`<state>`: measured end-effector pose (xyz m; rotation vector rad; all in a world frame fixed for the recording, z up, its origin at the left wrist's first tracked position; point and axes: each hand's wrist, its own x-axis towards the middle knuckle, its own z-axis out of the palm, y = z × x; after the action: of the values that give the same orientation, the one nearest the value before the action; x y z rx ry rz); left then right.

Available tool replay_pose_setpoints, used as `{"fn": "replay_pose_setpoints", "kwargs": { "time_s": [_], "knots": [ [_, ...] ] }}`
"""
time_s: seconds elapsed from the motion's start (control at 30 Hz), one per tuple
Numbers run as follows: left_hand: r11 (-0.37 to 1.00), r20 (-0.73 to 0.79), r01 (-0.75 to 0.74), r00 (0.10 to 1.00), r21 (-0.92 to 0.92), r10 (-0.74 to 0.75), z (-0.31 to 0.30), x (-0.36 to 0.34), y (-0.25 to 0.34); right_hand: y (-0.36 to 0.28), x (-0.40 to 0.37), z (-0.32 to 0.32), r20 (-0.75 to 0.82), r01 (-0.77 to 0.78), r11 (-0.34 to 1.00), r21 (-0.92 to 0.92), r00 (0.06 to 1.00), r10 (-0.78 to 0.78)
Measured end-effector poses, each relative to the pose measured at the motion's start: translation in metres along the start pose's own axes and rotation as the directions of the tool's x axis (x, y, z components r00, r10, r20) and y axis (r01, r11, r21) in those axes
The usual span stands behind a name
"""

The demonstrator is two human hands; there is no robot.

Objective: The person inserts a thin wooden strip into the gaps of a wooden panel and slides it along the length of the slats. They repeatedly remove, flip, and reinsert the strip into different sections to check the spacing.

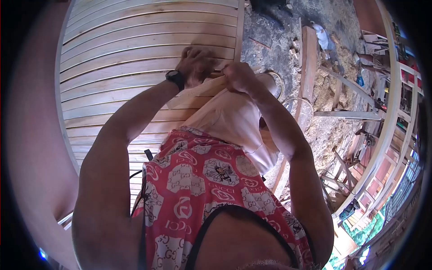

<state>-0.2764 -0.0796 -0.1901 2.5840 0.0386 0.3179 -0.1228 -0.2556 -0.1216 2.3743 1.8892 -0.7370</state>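
A pale flat strip (pixel 194 93) slants across a panel of light wooden slats (pixel 135 42). My right hand (pixel 240 77) is closed around the strip's upper end, close to the panel's side rail (pixel 240 31). Just left of it, my left hand (pixel 196 65), with a dark watch (pixel 175 78) on the wrist, bends down over the slats with its fingers curled. What the left fingers grip is hidden, and that hand is slightly blurred. The strip passes beneath the left wrist. Pale trousers (pixel 225 112) show below the hands.
Wood shavings (pixel 337 85) and offcuts cover the ground on the right. A long beam (pixel 308 63) lies there with several other boards. A person's legs (pixel 375 60) appear farther off. A long curved-looking timber frame (pixel 392 90) stands at the far right.
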Motion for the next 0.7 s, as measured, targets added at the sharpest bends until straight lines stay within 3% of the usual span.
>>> {"fn": "replay_pose_setpoints", "kwargs": {
  "time_s": [0.27, 0.43, 0.53, 0.57, 0.63, 0.7],
  "knots": [
    [1.0, -0.027, 0.001, 1.0, 0.021, 0.0, -0.003, 0.0, 0.001, 0.007, 0.005, -0.003, 0.073, 0.021, 0.994, -0.104, 0.997, -0.013],
    [1.0, -0.076, 0.003, 0.997, -0.031, -0.005, -0.004, 0.0, 0.005, 0.061, -0.014, -0.02, -0.026, 0.153, 0.988, -0.01, 0.988, -0.153],
    [0.999, -0.101, -0.02, 0.995, -0.042, 0.016, 0.005, -0.002, -0.004, 0.096, -0.023, -0.041, -0.101, 0.162, 0.986, 0.026, 0.982, -0.159],
    [0.999, -0.101, -0.02, 0.995, -0.043, 0.015, 0.004, -0.002, -0.003, 0.102, -0.024, -0.048, -0.101, 0.162, 0.986, 0.027, 0.982, -0.159],
    [0.994, -0.081, 0.048, 0.995, -0.1, -0.057, 0.003, -0.003, -0.001, 0.113, -0.021, -0.059, -0.138, 0.02, 0.99, 0.14, 0.99, -0.001],
    [0.993, -0.054, 0.054, 0.997, -0.105, -0.059, 0.004, -0.006, 0.001, 0.12, -0.004, -0.057, -0.188, 0.044, 0.989, 0.144, 0.982, -0.017]
  ]
}}
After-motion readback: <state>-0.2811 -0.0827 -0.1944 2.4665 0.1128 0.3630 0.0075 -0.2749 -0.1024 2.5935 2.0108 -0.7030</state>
